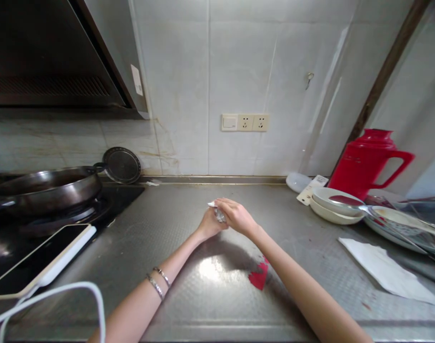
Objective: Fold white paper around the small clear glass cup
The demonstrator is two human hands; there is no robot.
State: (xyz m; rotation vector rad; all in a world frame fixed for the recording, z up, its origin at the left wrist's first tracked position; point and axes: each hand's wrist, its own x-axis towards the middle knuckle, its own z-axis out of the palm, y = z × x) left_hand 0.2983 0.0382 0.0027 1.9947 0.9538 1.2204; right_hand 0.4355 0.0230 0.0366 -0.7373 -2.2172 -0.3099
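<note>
My left hand point(209, 223) and my right hand point(236, 215) meet over the middle of the steel counter point(160, 247). Both are closed around a small crinkly silver-and-white wrapper point(218, 213), part of which pokes out between the fingers. What is inside the wrapper is hidden. My left wrist wears two thin bracelets point(159, 282). A red scrap point(259, 276) lies on the counter under my right forearm.
A dark wok point(42, 190) sits on the stove at left, with a tablet point(35, 259) and white cable point(60, 293) in front. At right are stacked bowls point(333, 205), plates with a spoon point(399, 224), a red thermos jug point(367, 162) and white paper point(385, 269).
</note>
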